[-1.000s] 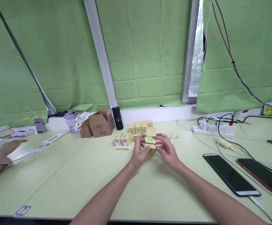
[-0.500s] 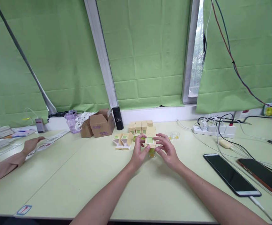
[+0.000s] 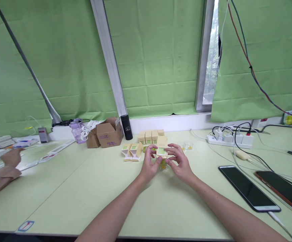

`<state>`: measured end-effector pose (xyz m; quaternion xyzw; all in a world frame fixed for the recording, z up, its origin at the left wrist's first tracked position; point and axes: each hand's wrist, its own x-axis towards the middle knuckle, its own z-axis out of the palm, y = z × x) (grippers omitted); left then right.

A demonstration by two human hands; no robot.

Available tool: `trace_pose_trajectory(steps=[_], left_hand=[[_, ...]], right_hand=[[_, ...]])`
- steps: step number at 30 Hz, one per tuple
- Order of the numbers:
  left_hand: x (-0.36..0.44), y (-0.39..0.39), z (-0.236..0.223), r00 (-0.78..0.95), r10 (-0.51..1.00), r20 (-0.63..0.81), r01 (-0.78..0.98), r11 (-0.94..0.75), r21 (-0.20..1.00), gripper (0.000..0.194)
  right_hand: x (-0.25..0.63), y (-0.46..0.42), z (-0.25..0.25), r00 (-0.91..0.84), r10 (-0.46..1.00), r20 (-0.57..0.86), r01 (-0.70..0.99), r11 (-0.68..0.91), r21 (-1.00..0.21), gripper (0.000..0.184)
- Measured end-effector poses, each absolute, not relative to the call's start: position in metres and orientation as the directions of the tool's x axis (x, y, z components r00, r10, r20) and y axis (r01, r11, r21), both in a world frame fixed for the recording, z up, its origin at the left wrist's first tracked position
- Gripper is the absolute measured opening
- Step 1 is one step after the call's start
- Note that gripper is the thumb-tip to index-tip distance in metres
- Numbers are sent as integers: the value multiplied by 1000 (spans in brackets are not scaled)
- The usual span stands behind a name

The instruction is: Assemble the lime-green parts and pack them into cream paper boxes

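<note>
Between my two hands is a small cream cardboard box [image 3: 162, 142] with a green and white panel and a raised flap. My left hand [image 3: 149, 162] grips its left side, and my right hand [image 3: 178, 160] grips its right side. Just beneath the box shows a small clear container [image 3: 163, 166] with something yellow in it, standing on the table. Left of my hands lie two open cream boxes [image 3: 132, 151] with their flaps out. Behind them several similar closed boxes [image 3: 148, 136] stand in a row. Clear containers with yellow contents [image 3: 187, 146] sit right of my right hand.
A brown carton [image 3: 108, 136], a black bottle [image 3: 127, 127] and a purple bottle [image 3: 77, 131] stand at the back left. On the right are a power strip [image 3: 230, 139], cables and phones [image 3: 249, 188]. Another person's hand [image 3: 12, 158] is over papers at the far left.
The box between my hands has barely shifted; my fingers stay on its sides. At the far left, the other person's hand has moved left, away from the papers' far end.
</note>
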<state>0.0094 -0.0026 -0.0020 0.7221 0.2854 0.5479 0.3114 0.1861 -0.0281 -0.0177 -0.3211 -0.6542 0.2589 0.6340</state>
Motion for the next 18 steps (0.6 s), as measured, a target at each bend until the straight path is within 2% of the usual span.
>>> trace_pose_trajectory(steps=[18], left_hand=[[12, 1, -3, 156, 749, 644, 189, -663, 725, 32]], right_hand=[[184, -28, -15, 38, 740, 671, 110, 665, -739, 23]])
